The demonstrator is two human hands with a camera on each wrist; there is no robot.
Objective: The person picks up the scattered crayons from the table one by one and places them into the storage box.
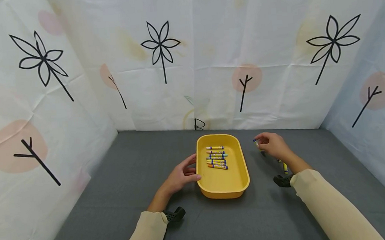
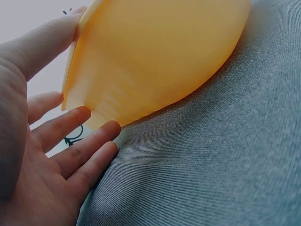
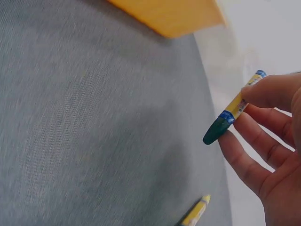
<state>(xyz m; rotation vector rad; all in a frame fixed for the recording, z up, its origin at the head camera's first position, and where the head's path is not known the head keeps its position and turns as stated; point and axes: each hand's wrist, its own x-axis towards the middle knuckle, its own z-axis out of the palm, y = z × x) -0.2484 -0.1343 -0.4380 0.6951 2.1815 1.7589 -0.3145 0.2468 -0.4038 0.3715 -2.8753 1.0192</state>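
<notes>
A right hand (image 1: pixel 274 145) is closely pinching a green crayon (image 3: pixel 230 115), apparently above the bench (image 1: pixel 132 170), beyond the yellow tray (image 1: pixel 229 179)'s right edge; its fingertip-only grip could be inviting a drop. The left hand (image 1: pixel 178 179), fingers spread, is touching the left edge.

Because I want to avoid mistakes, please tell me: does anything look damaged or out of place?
Nothing looks spilled or damaged. A yellow-tipped crayon lies on the grey cloth outside the yellow tray, apart from the row of crayons inside, so it looks stray. The right hand holds a green-tipped crayon.
</notes>
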